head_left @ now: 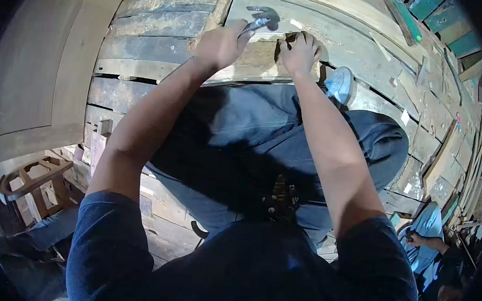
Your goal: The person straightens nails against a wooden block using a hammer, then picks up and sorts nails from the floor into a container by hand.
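A claw hammer (266,19) is gripped near its head by my left hand (221,45), the fingers wrapped round its handle. Its dark metal head lies over the plank floor, just beyond the hand. To the right, my right hand (299,54) has curled fingers pressed down at the end of a wooden board (253,57). Something small and dark sits under those fingers; what it is stays mostly hidden. The board lies flat in front of my crossed legs, between the two hands.
A large wooden panel (34,63) stands at the left, above a wooden stool frame (40,178). Scrap boards (357,10) and green-painted planks (446,19) lie at the upper right. Another person's hand (416,239) shows at the lower right. Sawdust covers the floor planks (153,49).
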Motion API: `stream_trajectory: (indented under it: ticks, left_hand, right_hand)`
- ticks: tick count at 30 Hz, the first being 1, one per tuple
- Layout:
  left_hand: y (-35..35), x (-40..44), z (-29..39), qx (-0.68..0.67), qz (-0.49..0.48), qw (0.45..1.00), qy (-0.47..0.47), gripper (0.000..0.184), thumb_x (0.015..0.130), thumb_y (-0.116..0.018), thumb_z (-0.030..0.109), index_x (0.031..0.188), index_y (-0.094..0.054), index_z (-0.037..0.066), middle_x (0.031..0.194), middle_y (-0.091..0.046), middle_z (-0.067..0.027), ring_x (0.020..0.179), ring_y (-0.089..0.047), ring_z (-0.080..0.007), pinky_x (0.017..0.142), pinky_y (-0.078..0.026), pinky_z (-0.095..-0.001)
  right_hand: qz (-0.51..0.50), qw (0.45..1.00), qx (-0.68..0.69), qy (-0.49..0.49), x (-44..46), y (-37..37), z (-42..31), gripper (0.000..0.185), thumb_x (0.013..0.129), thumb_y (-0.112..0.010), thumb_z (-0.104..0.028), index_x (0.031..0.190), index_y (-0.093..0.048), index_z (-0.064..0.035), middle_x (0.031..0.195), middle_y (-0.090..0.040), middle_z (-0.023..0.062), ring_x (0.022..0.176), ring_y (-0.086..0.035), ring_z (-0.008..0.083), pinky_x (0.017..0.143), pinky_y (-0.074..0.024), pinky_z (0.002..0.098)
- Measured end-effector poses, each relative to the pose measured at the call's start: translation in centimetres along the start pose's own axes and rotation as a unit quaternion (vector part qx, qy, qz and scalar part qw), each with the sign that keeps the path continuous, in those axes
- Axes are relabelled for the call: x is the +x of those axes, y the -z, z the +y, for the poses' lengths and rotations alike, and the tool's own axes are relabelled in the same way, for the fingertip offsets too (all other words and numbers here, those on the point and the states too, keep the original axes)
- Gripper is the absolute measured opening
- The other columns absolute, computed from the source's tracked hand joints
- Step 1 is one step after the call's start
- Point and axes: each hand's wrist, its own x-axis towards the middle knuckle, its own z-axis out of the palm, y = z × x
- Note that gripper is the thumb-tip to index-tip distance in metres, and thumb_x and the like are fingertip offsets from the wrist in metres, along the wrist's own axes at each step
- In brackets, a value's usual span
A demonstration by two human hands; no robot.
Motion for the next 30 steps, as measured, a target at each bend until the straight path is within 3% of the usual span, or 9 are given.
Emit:
stream_trajectory:
  ticks: [2,5,10,13,14,19,22,25,30]
  left_hand:
    - [-1.1,0.2,-0.5,0.047,-0.108,0.993,0.016,0.033,0.094,-0.039,0.039,0.108,-0.051,0.012,0.086,-0.064,-0.0203,0.079,-0.062,-0.0387,0.071,-0.048,-0.0497]
    - [-1.3,0.1,-0.9,0.064,-0.093,0.994,0.011,0.034,0.094,-0.037,0.04,0.108,-0.051,0.012,0.087,-0.064,-0.0197,0.08,-0.062,-0.0379,0.072,-0.048,-0.0496]
    - [0.2,-0.2,0.1,0.015,-0.008,1.0,-0.004,0.034,0.093,-0.043,0.036,0.118,-0.05,0.014,0.081,-0.062,-0.0238,0.076,-0.061,-0.0407,0.066,-0.047,-0.0499]
    - [-0.1,0.0,-0.1,-0.004,-0.021,0.999,-0.023,0.035,0.093,-0.043,0.036,0.121,-0.049,0.015,0.082,-0.062,-0.0238,0.076,-0.061,-0.0407,0.066,-0.048,-0.0495]
    - [-0.3,0.2,0.0,0.03,-0.107,0.993,0.026,0.035,0.093,-0.042,0.035,0.121,-0.049,0.015,0.083,-0.063,-0.023,0.076,-0.062,-0.0402,0.066,-0.048,-0.0489]
    - [-1.1,0.1,-0.9,0.053,-0.09,0.995,0.006,0.03,0.091,-0.044,0.034,0.114,-0.051,0.016,0.084,-0.064,-0.0213,0.078,-0.061,-0.0403,0.07,-0.048,-0.0497]
    - [-0.7,0.0,-0.9,-0.011,-0.002,1.0,-0.019,0.033,0.092,-0.046,0.036,0.117,-0.051,0.015,0.077,-0.063,-0.0224,0.071,-0.062,-0.039,0.064,-0.048,-0.0488]
    - [-0.3,0.1,-0.6,0.015,0.009,1.0,-0.018,0.032,0.092,-0.046,0.036,0.116,-0.052,0.016,0.076,-0.062,-0.0224,0.07,-0.063,-0.0379,0.063,-0.048,-0.0493]
    - [-1.2,0.1,-1.0,0.047,-0.081,0.996,0.006,0.029,0.092,-0.043,0.034,0.115,-0.048,0.016,0.084,-0.063,-0.0213,0.079,-0.062,-0.0406,0.071,-0.048,-0.0501]
  right_hand:
    - [-0.013,1.0,0.013,-0.003,-0.1,0.3,0.0,0.041,0.075,-0.066,-0.037,0.105,-0.06,-0.0105,0.126,-0.046,0.0112,0.125,-0.031,0.031,0.104,-0.0182,0.0531]
    - [-0.034,0.999,0.005,-0.003,0.1,0.5,-0.1,0.039,0.075,-0.066,-0.037,0.105,-0.06,-0.0124,0.127,-0.045,0.0108,0.126,-0.031,0.0304,0.104,-0.0176,0.0529]
    - [-0.015,1.0,0.006,-0.004,0.1,0.1,0.1,0.049,0.075,-0.065,-0.036,0.111,-0.058,-0.0046,0.128,-0.045,0.0107,0.126,-0.031,0.0305,0.105,-0.0163,0.0533]
    - [-0.007,1.0,-0.001,0.0,0.2,0.3,-0.1,0.045,0.075,-0.065,-0.035,0.11,-0.058,-0.0071,0.128,-0.045,0.011,0.125,-0.032,0.0307,0.105,-0.0162,0.0535]
    - [-0.023,0.999,0.022,-0.003,0.1,0.5,-0.1,0.04,0.075,-0.065,-0.034,0.107,-0.059,-0.0102,0.127,-0.045,0.0112,0.125,-0.031,0.0306,0.105,-0.016,0.0536]
    - [-0.023,0.999,0.037,-0.009,0.0,0.6,-0.2,0.037,0.075,-0.066,-0.034,0.105,-0.06,-0.0128,0.126,-0.046,0.0111,0.125,-0.032,0.0307,0.105,-0.016,0.0534]
    - [-0.005,1.0,0.001,-0.007,0.1,0.2,-0.2,0.041,0.075,-0.066,-0.034,0.106,-0.058,-0.0087,0.127,-0.046,0.0114,0.125,-0.032,0.0311,0.105,-0.0165,0.0524]
    - [-0.006,1.0,0.0,0.003,0.1,0.1,0.1,0.043,0.075,-0.065,-0.036,0.106,-0.058,-0.0067,0.127,-0.046,0.0115,0.126,-0.031,0.031,0.105,-0.0169,0.0517]
    - [-0.023,0.999,0.044,-0.007,0.1,0.5,0.0,0.035,0.073,-0.066,-0.033,0.101,-0.061,-0.013,0.125,-0.047,0.0104,0.125,-0.032,0.0303,0.104,-0.0165,0.0519]
